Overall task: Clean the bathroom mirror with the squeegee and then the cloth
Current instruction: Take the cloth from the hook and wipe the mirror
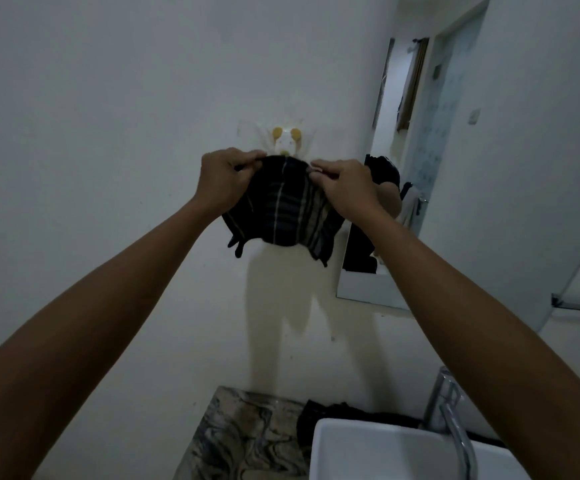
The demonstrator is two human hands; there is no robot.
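A dark striped cloth (281, 209) hangs against the white wall just under a small white and yellow wall hook (286, 140). My left hand (224, 178) pinches the cloth's top left edge. My right hand (342, 185) pinches its top right edge. Both arms reach up and forward. The mirror (416, 161) is mounted on the wall to the right of the cloth and shows a dark-clothed reflection. No squeegee is in view.
A white basin (368, 448) with a chrome tap (451, 410) sits at the bottom right. A marbled countertop (240, 434) lies to its left, with a dark item (319, 414) behind the basin. A yellowish stain marks the wall (281, 306) below the cloth.
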